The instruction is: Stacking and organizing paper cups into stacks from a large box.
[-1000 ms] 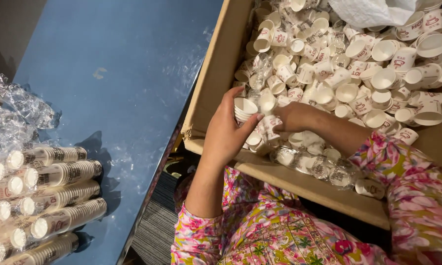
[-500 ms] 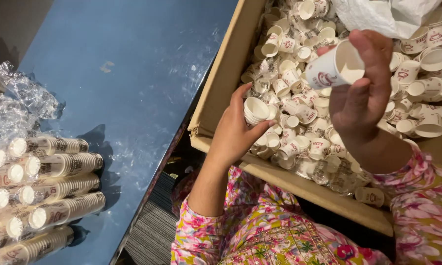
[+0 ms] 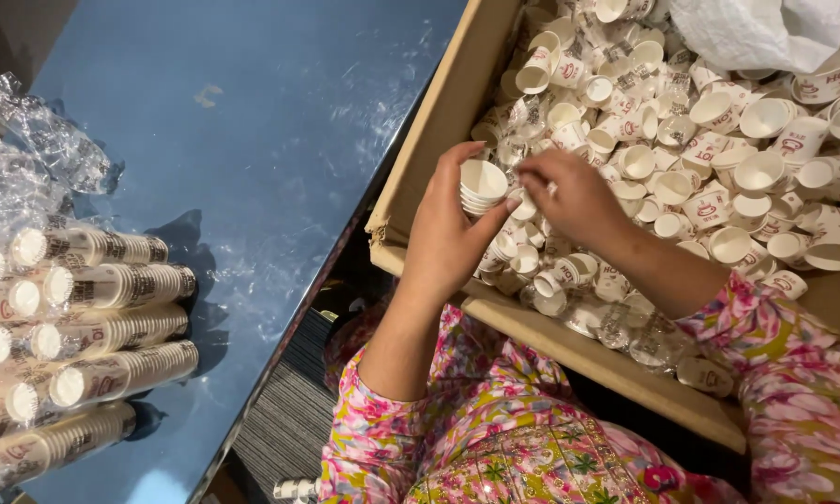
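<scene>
stack in the left hand, loose cups under the right

well left of the fingers, sleeved cup rows point(image 3: 93, 327) lie on their sides on the blue surface point(image 3: 252, 140), mouths one way so they pack close. the left hand point(image 3: 448, 238) has its fingers curled about a short stack of small paper cups point(image 3: 483, 185), mouth up, likely so another can nest in. just right, the right hand point(image 3: 578, 196) touches the stack's rim, fingers pinched close together; whether they hold a cup i cannot tell. loose cups point(image 3: 681, 168) fill the cardboard box point(image 3: 438, 121) beneath.

Bright overhead light — glare on the blue table point(image 3: 252, 121).
</scene>
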